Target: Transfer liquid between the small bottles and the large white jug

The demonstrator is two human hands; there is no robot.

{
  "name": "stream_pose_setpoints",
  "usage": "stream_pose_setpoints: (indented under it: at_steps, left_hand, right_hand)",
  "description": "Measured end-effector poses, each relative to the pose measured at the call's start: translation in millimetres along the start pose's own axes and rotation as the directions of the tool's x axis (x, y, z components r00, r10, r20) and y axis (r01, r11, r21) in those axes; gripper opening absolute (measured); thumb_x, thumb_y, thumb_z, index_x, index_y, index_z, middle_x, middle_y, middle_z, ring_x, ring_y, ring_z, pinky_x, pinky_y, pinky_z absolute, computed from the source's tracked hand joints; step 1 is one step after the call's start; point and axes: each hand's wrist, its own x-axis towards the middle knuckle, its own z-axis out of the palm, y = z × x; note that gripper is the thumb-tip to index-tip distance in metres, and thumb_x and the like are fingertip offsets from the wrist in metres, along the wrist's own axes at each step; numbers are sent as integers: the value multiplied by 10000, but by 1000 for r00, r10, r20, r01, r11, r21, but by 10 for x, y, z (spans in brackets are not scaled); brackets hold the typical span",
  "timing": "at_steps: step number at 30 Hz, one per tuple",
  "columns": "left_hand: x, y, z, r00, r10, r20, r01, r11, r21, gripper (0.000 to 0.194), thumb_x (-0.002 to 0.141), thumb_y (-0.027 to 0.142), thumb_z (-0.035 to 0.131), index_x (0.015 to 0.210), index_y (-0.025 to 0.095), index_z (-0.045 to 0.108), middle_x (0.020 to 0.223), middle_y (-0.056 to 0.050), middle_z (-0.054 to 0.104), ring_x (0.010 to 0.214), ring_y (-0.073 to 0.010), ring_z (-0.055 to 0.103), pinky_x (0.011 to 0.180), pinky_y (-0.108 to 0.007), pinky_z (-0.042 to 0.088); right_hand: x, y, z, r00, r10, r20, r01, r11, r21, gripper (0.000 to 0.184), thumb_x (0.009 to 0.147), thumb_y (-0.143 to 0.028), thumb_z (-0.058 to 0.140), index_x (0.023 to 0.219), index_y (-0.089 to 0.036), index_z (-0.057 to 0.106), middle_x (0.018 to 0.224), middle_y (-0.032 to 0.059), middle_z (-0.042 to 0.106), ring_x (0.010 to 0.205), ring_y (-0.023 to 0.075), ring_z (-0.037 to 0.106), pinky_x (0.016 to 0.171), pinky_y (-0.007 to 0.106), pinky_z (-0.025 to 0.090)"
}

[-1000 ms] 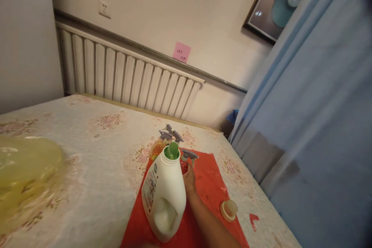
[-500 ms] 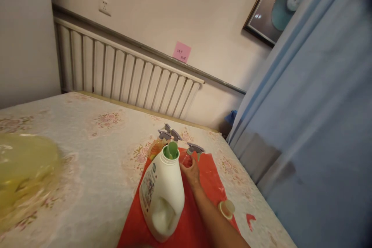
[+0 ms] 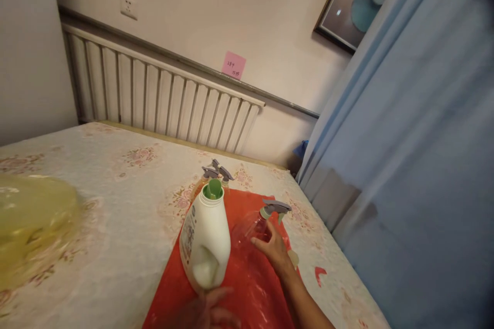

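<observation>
My right hand [image 3: 277, 251] grips a clear spray bottle [image 3: 254, 223] with a grey trigger head, which leans over the red plastic sheet [image 3: 247, 293]. To its left a white detergent jug [image 3: 210, 239] stands upright, uncapped, with a green spout in its neck. My left hand [image 3: 203, 313] is low in the view, blurred, its fingers stretched and apart near the jug's base. Whether it touches the jug I cannot tell. Behind the jug are two more spray bottles [image 3: 216, 170], mostly hidden. A pale cap [image 3: 293, 258] is partly covered by my right wrist.
A flowered cover [image 3: 119, 226] lies under everything. A yellow translucent bag or basin [image 3: 34, 226] is at the left edge. A red scrap [image 3: 320, 275] lies at the right, beside the blue curtain [image 3: 405, 164]. A radiator [image 3: 162, 97] lines the wall.
My right hand has brought the spray bottle rightward and nearer, out from behind the jug. My left hand has come into view at the bottom.
</observation>
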Motion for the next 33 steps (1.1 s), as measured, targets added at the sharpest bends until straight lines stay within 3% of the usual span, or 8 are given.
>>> stream_pose_setpoints:
  at_steps: [4,9,13,16,20,24,29,33]
  left_hand:
    - [116,-81,310,994,111,12,-103,949,-298,826,739,775,444,1342,215,384,1318,-176,566,1010,-314,649,759,-415,502]
    - [166,-61,652,967,219,127,-160,918,-363,762,808,741,363,1407,270,368,1420,-150,491,1078,-340,623,669,-374,541]
    - [141,-85,800,956,269,118,-208,904,-374,625,903,585,381,1438,261,359,1284,-160,619,914,-279,695,554,-265,524]
    - [130,-144,810,971,230,56,-192,903,-385,613,912,539,417,1436,224,373,1147,-152,697,905,-284,708,558,-250,532]
    - [96,-212,804,958,284,39,-249,890,-382,537,933,486,411,1443,332,339,1366,-97,576,1030,-306,674,579,-251,531]
    - [68,-285,806,936,345,66,-295,873,-389,530,951,457,376,1460,334,294,1482,-82,445,1184,-315,586,634,-291,540]
    - [52,-364,763,930,367,24,-328,857,-397,550,935,453,427,1456,324,308,1400,-80,549,1178,-288,591,774,-339,523]
    - [20,-368,752,924,383,-8,-362,868,-340,515,927,437,452,1423,311,390,1346,-91,596,1126,-295,623,760,-347,524]
  right_hand:
    - [-339,-215,-262,969,-70,237,16,975,223,583,659,-291,734,1223,-222,603,1231,77,663,1161,296,598,1014,419,440]
    - [-695,-336,-443,922,-66,383,-52,956,290,646,612,-386,782,1222,-240,629,1207,81,673,1176,340,578,988,448,451]
    - [-865,-307,-476,922,-63,381,-83,931,356,764,527,-392,856,1239,-242,622,1258,93,643,1221,357,533,1013,479,422]
    - [-916,-305,-480,937,-80,339,-139,806,575,798,564,-420,857,1291,-257,571,1339,92,588,1270,327,498,1055,475,382]
    - [-948,-372,-459,963,-20,269,-188,667,721,578,724,-451,761,1235,-229,609,1294,110,629,1237,288,540,1080,462,351]
    - [-969,-397,-379,981,79,175,-182,677,713,411,795,-381,720,1153,-191,650,1106,114,729,1124,261,621,1069,469,354]
    - [-964,-355,-305,983,125,136,-185,641,745,347,731,-370,777,1005,-169,707,998,105,757,1014,263,665,1005,466,416]
    - [-959,-383,-304,981,158,108,-187,659,728,302,728,-357,781,962,-175,723,961,82,760,986,228,662,974,401,432]
